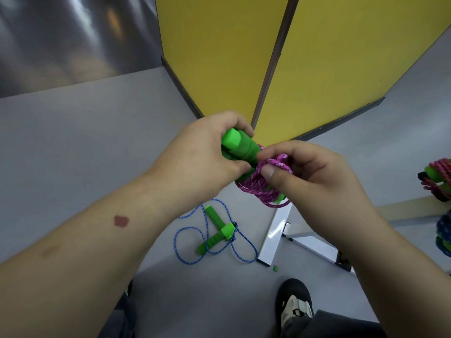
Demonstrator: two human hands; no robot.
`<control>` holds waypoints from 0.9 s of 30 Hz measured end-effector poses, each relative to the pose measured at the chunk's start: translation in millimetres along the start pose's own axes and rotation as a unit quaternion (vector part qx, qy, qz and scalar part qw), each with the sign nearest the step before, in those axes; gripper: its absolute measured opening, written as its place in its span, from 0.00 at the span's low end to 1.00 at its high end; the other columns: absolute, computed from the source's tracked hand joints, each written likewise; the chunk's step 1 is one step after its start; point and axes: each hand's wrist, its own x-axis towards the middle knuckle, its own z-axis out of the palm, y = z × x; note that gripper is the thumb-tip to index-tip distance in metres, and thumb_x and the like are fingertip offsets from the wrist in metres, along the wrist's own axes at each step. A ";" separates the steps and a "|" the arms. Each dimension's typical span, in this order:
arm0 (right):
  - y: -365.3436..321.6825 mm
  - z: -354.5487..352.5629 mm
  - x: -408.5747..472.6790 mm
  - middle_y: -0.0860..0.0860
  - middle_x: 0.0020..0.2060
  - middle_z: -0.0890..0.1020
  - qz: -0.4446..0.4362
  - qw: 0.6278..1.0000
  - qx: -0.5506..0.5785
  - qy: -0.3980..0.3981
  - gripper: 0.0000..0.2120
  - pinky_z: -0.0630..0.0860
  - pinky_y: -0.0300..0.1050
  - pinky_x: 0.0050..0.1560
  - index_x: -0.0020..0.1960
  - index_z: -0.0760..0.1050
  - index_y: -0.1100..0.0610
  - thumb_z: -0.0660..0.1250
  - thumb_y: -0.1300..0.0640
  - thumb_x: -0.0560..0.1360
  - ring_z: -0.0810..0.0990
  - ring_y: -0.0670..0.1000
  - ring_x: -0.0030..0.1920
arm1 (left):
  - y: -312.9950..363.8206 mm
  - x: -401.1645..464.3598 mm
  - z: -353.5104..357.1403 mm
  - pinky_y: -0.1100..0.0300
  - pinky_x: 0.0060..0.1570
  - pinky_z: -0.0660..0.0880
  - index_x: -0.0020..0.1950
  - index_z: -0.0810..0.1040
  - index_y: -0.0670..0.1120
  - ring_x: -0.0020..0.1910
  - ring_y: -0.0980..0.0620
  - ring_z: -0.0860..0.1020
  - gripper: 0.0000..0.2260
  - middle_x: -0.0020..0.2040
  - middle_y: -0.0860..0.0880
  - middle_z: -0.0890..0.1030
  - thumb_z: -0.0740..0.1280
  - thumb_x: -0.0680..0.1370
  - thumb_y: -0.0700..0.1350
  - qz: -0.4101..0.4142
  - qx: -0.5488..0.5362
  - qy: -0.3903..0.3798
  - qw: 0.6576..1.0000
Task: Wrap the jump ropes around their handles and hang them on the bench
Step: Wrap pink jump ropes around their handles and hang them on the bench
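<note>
The handles (240, 148) sit in the left hand (205, 152); the right hand (314, 172) is beside; another rope (214, 236) lies on the floor (85, 142) below.

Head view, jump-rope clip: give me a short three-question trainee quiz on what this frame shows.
1. True or false: the blue rope on the floor is already wound round its handles.
2. Which hand grips the green handles of the pink rope?
A. left hand
B. right hand
C. neither
3. Fill in: the right hand pinches the pink rope between thumb and ____.

Key
1. False: it lies loose in open loops.
2. A
3. Fingers; the pinch is at the coil wound on the handles. A wrapped pink bundle already sits at the right edge.
</note>
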 end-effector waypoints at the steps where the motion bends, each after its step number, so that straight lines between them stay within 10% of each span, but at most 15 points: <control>1: -0.2 -0.1 0.5 0.54 0.42 0.86 0.004 1.000 0.012 0.002 0.11 0.81 0.56 0.49 0.51 0.84 0.51 0.69 0.66 0.78 0.84 0.53 0.45 | 0.1 0.2 -0.9 0.56 0.43 0.81 0.52 0.79 0.59 0.43 0.58 0.81 0.17 0.46 0.56 0.81 0.79 0.72 0.42 0.000 -0.001 0.003 1.000; 8: -0.1 -2.2 4.1 0.54 0.26 0.77 0.035 0.994 0.077 0.073 0.21 0.69 0.37 0.29 0.51 0.79 0.53 0.57 0.75 0.77 0.75 0.50 0.26 | -0.1 -0.5 -1.9 0.68 0.28 0.72 0.53 0.77 0.60 0.35 0.60 0.78 0.15 0.44 0.55 0.80 0.77 0.73 0.45 -0.013 0.005 -0.004 1.000; 13: -0.9 1.0 6.9 0.55 0.37 0.82 0.072 0.978 0.182 0.073 0.18 0.80 0.57 0.42 0.55 0.77 0.56 0.55 0.75 0.79 0.81 0.53 0.29 | 1.0 -2.3 1.1 0.67 0.29 0.74 0.54 0.76 0.61 0.38 0.57 0.79 0.15 0.46 0.55 0.81 0.76 0.74 0.46 -0.010 0.022 -0.020 0.999; 27: -10.8 4.7 6.1 0.54 0.32 0.80 0.124 0.938 0.321 0.052 0.08 0.83 0.48 0.38 0.50 0.75 0.58 0.59 0.67 0.81 0.82 0.49 0.29 | 6.5 -4.6 5.7 0.68 0.35 0.75 0.51 0.81 0.57 0.37 0.62 0.80 0.16 0.39 0.60 0.82 0.72 0.74 0.35 0.021 -0.086 -0.081 0.993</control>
